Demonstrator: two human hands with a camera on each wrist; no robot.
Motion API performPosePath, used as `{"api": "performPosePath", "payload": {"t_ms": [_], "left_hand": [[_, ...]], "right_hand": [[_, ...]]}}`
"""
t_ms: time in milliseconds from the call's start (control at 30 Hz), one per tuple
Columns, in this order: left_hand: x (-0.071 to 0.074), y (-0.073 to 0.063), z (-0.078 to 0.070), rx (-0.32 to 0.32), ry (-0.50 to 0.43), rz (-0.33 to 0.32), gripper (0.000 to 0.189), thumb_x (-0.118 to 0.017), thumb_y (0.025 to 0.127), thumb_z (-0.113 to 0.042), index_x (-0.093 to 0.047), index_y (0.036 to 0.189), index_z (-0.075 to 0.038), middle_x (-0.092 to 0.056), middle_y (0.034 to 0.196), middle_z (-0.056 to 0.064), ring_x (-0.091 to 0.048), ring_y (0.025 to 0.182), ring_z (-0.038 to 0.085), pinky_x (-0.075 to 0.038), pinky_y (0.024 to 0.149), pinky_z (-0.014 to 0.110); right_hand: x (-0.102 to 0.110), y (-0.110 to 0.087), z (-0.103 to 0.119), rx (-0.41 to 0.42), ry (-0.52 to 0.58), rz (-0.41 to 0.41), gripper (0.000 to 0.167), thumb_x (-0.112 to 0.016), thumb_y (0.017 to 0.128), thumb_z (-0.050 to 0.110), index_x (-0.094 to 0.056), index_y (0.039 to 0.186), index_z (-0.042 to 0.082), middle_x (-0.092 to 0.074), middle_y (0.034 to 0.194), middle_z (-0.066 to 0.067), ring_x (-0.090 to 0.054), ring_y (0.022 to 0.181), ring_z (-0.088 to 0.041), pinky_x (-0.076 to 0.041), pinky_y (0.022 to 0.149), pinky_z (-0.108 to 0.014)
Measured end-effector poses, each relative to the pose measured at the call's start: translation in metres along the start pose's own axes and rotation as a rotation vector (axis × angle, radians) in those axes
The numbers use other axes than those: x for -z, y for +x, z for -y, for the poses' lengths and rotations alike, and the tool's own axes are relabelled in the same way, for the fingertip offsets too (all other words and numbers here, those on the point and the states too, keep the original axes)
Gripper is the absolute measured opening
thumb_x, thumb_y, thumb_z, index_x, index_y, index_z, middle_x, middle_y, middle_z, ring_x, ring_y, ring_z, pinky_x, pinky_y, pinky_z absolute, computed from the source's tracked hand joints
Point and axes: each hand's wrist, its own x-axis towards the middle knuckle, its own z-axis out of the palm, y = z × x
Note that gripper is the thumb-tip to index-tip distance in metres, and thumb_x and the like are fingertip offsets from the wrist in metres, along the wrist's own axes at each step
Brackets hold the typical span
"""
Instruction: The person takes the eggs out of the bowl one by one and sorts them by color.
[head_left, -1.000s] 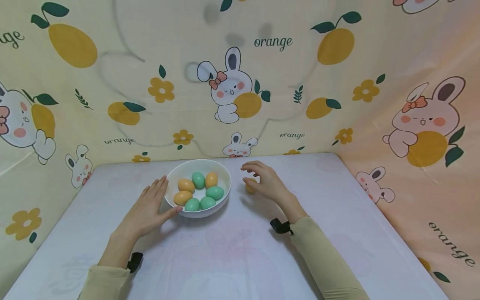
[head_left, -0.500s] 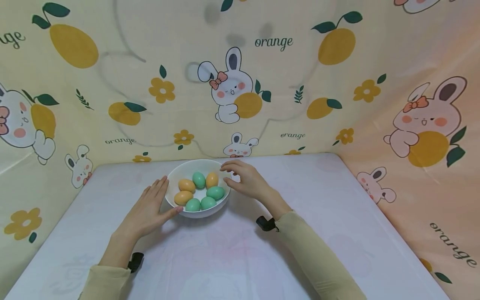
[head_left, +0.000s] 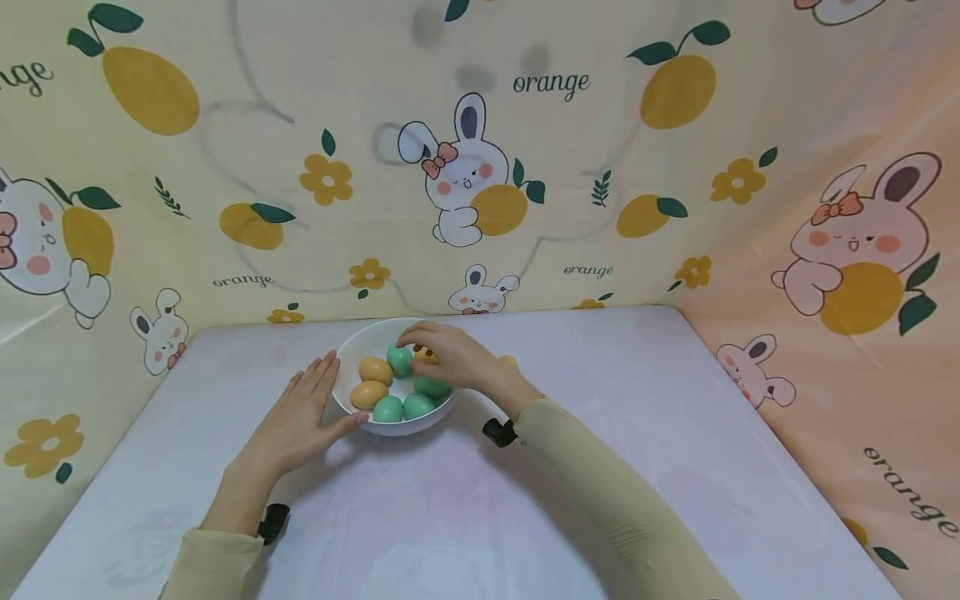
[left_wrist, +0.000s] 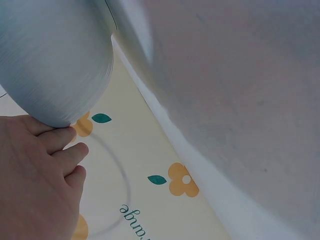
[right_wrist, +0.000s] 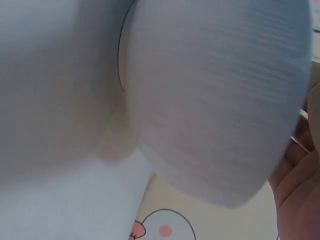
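On the table stands a white bowl (head_left: 360, 342) with several green eggs (head_left: 387, 409) and orange eggs (head_left: 369, 394) inside. My left hand (head_left: 294, 417) rests against the bowl's left side, fingers fairly straight and the thumb at the front rim. In the left wrist view, its fingertips touch the bowl's outer wall. From the right, my right hand (head_left: 453, 358) reaches over the rim, thumb and fingers apart near a green egg (head_left: 400, 360) at the back. It partly covers an orange egg (head_left: 425, 355). Another orange egg (head_left: 509, 362) lies on the table behind my right wrist, mostly hidden.
A white cloth covers the table (head_left: 420, 517). Behind it and along both sides hangs a yellow curtain (head_left: 555, 158) printed with rabbits, oranges and flowers. Black wrist cameras (head_left: 499, 432) are worn under both wrists.
My right hand has moved left, from above the orange egg on the table to over the bowl's inside. That egg stays on the table. My left hand keeps its place on the bowl.
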Motion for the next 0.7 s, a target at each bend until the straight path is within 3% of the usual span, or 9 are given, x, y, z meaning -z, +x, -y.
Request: {"api": "performPosePath", "payload": {"t_ms": [367,533,700], "left_hand": [[0.000,-0.001,0.001,-0.009,0.002,-0.005,0.108,-0.054,0.097,-0.070,-0.014,0.163,0.006,-0.016,0.171,0.025,-0.015,0.157,0.046,-0.014,0.128,0.062],[0.001,-0.002,0.001,-0.013,-0.009,-0.006,0.108,-0.055,0.097,-0.070,-0.014,0.163,0.006,-0.016,0.171,0.025,-0.014,0.157,0.045,-0.014,0.128,0.062],[0.002,-0.002,0.000,-0.017,-0.019,-0.009,0.108,-0.055,0.097,-0.069,-0.015,0.163,0.006,-0.016,0.171,0.025,-0.014,0.157,0.045,-0.014,0.128,0.062]], "right_hand": [[-0.015,0.028,-0.004,0.068,-0.134,0.124,0.037,-0.071,0.099,0.017,-0.068,0.136,0.009,-0.067,0.135,-0.005,-0.069,0.104,-0.017,-0.055,0.089,-0.019],[-0.019,0.037,-0.001,0.044,-0.236,0.173,0.040,-0.074,0.098,0.021,-0.068,0.138,0.016,-0.067,0.136,0.000,-0.066,0.108,-0.013,-0.052,0.097,-0.022],[-0.020,0.045,0.004,0.019,-0.234,0.239,0.045,-0.075,0.098,0.020,-0.065,0.141,0.018,-0.066,0.139,0.001,-0.063,0.118,-0.013,-0.049,0.106,-0.023]]}}
